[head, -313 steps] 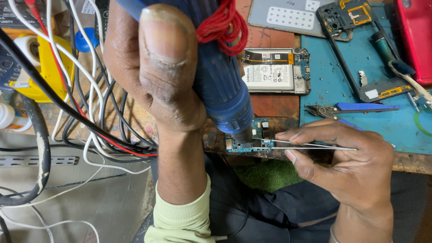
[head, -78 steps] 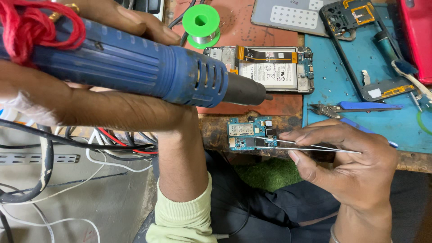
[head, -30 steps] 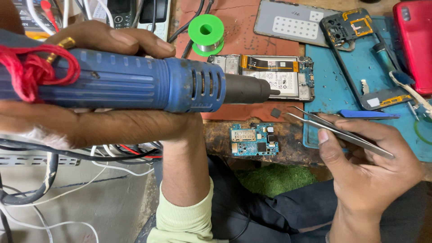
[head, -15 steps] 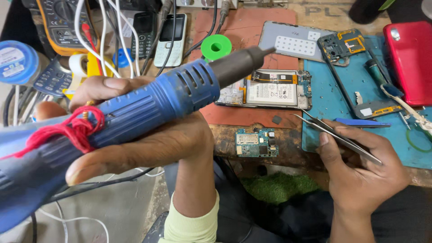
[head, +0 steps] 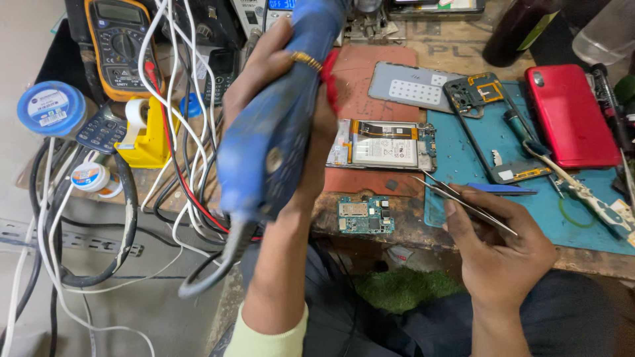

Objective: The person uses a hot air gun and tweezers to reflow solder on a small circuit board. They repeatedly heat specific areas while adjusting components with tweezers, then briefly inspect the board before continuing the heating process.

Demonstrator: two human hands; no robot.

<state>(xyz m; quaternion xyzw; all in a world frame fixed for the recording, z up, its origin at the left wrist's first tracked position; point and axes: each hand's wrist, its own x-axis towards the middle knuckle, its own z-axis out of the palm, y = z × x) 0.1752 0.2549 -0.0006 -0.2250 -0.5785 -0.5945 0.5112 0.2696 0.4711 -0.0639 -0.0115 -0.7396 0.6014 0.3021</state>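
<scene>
With our left hand (head: 291,86) wrapped tightly around the blue plastic hot-air gun (head: 278,139), raised up and left of the small green circuit board (head: 365,215) at the bench edge, our right hand (head: 499,248) pinches slim steel tweezers (head: 463,201) just right of it, best kept steady and low.

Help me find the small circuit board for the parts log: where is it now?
In the head view the circuit board lies at the bench's front edge, between the left hand and right hand, just below the opened phone.
</scene>
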